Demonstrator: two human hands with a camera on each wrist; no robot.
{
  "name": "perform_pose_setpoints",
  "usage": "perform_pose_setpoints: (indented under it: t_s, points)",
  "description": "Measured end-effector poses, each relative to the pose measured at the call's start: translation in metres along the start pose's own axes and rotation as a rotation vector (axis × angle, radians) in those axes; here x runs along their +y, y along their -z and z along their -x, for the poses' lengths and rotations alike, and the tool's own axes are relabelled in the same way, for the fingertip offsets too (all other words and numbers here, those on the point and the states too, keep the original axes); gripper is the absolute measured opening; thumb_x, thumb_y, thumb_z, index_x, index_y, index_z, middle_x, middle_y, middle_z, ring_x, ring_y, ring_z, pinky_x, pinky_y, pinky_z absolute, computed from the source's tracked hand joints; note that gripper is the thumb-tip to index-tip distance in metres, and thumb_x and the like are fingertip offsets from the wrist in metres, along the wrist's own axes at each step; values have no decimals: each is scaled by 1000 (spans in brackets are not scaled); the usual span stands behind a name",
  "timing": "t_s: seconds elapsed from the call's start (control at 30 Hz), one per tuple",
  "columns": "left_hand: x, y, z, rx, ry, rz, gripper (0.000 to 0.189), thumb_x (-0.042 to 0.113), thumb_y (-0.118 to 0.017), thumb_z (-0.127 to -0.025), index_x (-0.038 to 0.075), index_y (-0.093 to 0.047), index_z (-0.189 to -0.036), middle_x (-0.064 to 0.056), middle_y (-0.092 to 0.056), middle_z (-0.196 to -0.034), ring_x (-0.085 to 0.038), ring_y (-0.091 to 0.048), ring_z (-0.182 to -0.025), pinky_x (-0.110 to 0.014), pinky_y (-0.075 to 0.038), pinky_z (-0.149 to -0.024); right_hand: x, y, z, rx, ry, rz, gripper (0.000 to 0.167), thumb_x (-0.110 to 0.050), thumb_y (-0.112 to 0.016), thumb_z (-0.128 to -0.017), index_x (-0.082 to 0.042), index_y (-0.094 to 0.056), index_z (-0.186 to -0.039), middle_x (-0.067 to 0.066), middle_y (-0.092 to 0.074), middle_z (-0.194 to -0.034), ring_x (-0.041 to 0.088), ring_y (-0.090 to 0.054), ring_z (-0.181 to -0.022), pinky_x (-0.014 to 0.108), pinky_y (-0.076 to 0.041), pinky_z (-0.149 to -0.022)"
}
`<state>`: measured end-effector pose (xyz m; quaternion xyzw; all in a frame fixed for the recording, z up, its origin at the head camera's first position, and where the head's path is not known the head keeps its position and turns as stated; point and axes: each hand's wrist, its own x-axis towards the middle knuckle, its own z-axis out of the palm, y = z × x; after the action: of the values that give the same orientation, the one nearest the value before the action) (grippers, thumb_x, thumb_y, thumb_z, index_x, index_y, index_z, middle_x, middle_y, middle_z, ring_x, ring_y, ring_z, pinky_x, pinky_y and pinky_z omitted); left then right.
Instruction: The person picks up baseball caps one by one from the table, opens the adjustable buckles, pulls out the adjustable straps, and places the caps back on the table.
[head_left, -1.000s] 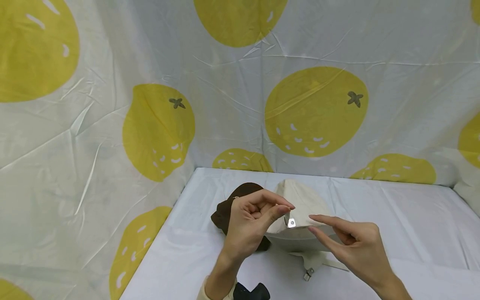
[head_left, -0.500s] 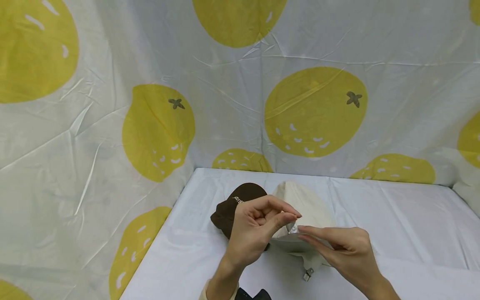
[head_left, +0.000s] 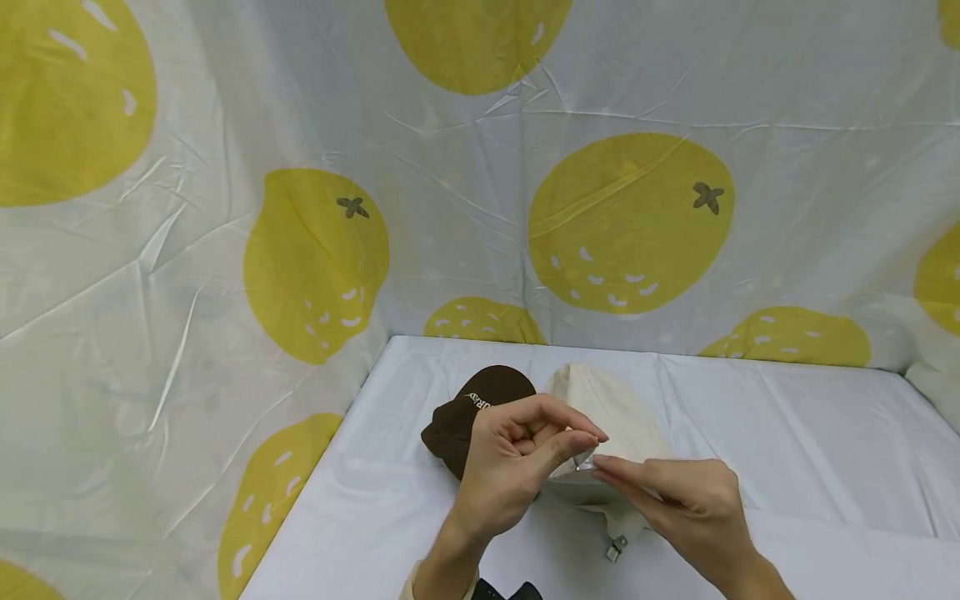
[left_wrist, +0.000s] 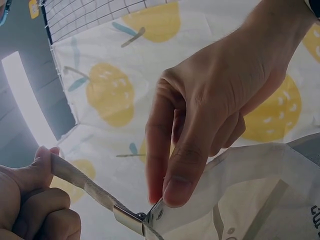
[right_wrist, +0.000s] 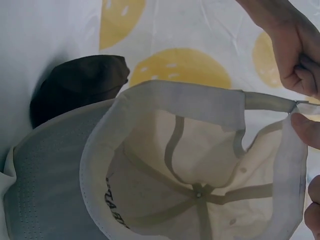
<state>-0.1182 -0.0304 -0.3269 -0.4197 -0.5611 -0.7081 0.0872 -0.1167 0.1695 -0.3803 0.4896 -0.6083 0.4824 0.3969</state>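
Observation:
In front of me is a cream baseball cap (head_left: pixel 611 408), its back strap running through a metal clasp (left_wrist: pixel 130 219). My left hand (head_left: pixel 498 475) pinches the strap's end; the strap (left_wrist: pixel 85 187) stretches from those fingertips to the clasp. Thumb and forefinger of my right hand (head_left: pixel 690 496) pinch the cap's edge beside the clasp. From the right wrist, the cap's inside (right_wrist: pixel 200 150) and grey brim (right_wrist: pixel 55 175) face the camera. Behind my left hand lies a dark brown cap (head_left: pixel 491 385) with white lettering, partly covered.
A second metal clasp (head_left: pixel 617 548) on a cream tab lies below the cap; what it belongs to is mostly hidden. A white cloth (head_left: pixel 810 433) covers the table. Lemon-print curtains (head_left: pixel 450 208) stand behind and at the left.
My right hand has moved left to the clasp, and its fingertips have come together there. My left hand has shifted slightly right and down. More of the brown cap's lettering shows.

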Motion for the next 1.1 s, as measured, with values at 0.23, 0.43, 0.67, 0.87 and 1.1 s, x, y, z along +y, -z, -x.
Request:
perform_pose_setpoints:
  t_s: [0.23, 0.43, 0.67, 0.87, 1.1]
  points:
    - [1, -1, -1, 2, -18, -11, 4, -11, -69, -92, -15, -68, -92, -25, -60, -61, -4, -30, -48, -17, -40, -49, -2, -2, -6, 36, 84, 119, 20, -9, -73, -96, 7, -81, -88, 0, -74, -68, -2, -44, -52, 5, -29, -51]
    - [2, -1, -1, 22, -20, -11, 4, -11, -69, -92, -15, -69, -92, -17, -51, -52, -7, -22, -48, -19, -29, -44, 1, -3, -11, 73, 133, 103, 22, -5, -73, -96, 13, -78, -84, 5, -80, -80, 0, -47, -53, 7, -31, -51]
    - [1, 1, -1, 81, -20, -60, 4, -8, -71, -92, -10, -73, -95, -2, -35, -49, -7, -19, -48, -19, -16, -41, 1, -1, -11, 86, 142, 118, 22, -5, -73, -96, 13, -78, -83, 6, -80, -83, 1, -52, -53, 8, -33, -50]
    - [-1, 6, -3, 177, -43, -125, 8, -5, -73, -91, -9, -76, -97, -1, -37, -50, -7, -19, -51, -21, -18, -44, 1, 0, -11, 96, 134, 132, 22, -5, -73, -95, 13, -78, -83, 7, -81, -85, 2, -59, -55, 9, -36, -49]
    - [-3, 9, -4, 278, 16, -159, 12, 1, -76, -92, -7, -78, -100, 0, -32, -51, -10, -19, -53, -25, -21, -47, 1, 4, -10, 113, 115, 164, 23, -7, -75, -94, 11, -79, -83, 8, -81, -87, 5, -75, -71, 12, -42, -50]
